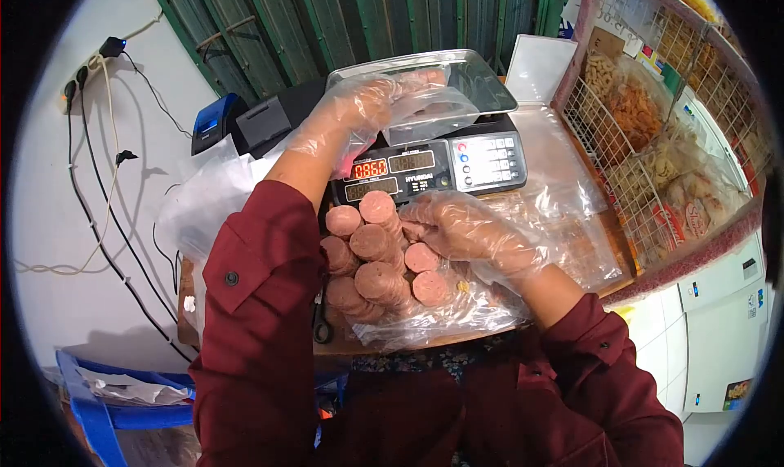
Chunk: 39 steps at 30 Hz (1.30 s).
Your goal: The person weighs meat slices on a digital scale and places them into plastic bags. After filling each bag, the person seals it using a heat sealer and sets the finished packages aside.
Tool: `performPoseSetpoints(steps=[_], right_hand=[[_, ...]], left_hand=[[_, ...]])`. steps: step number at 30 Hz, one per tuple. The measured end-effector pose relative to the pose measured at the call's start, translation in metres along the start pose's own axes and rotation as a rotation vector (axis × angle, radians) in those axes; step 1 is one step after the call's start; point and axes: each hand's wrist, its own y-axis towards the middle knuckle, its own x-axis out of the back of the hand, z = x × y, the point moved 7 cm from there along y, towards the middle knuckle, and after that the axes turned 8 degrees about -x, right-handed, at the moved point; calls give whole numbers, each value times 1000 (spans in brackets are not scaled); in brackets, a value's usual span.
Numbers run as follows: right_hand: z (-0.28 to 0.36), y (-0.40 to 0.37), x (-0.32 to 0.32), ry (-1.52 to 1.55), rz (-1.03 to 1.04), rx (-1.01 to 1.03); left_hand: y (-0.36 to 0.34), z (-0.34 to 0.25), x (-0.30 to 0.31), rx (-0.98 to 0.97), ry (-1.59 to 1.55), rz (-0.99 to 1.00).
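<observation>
My left hand (371,99), in a clear plastic glove, reaches onto the steel pan (482,79) of a digital scale (441,169) and rests on a clear plastic bag (433,107) lying there with pink slices inside. My right hand (465,226), also gloved, lies on a heap of round pink sausage slices (380,263) piled on clear plastic in front of the scale, fingers spread over the right side of the heap. The scale's red display (369,169) is lit. Both sleeves are dark red.
A wire rack (653,140) of bagged snacks stands to the right. A blue and black printer (237,124) sits left of the scale, with crumpled plastic bags (200,197) beside it. Cables hang on the white wall at left. A blue stool (106,410) is lower left.
</observation>
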Motion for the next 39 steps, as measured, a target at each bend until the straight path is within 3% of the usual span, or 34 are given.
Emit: performPoseSetpoints(steps=[2, 6, 9, 13, 16, 18, 21, 25, 31, 36, 39], right_hand=[[-5, 1, 3, 91, 14, -41], [-23, 1, -2, 221, 38, -91], [-14, 2, -2, 24, 60, -113], [-4, 2, 0, -19, 46, -113], [-12, 2, -1, 79, -62, -118], [-28, 0, -8, 331, 35, -300], [-21, -1, -4, 153, -25, -210], [-18, -1, -4, 99, -21, -251], [-27, -4, -12, 242, -69, -280], [-31, -7, -16, 892, -53, -351], [-53, 4, -8, 790, -108, -396]], left_hand=[[-3, 2, -5, 79, 49, 106], [-7, -10, 4, 56, -31, 70], [-8, -13, 6, 13, 26, 109], [-16, -24, 21, 10, 72, 28], [-13, -15, 17, 8, 96, 3], [-14, -18, 20, 6, 108, -1], [-14, -18, 20, 33, 108, 5], [-12, -16, 16, 25, 126, 57], [-19, -30, 22, 15, 5, 68], [-14, -22, 14, 7, -61, 85], [-18, -35, 23, 16, -49, 98]])
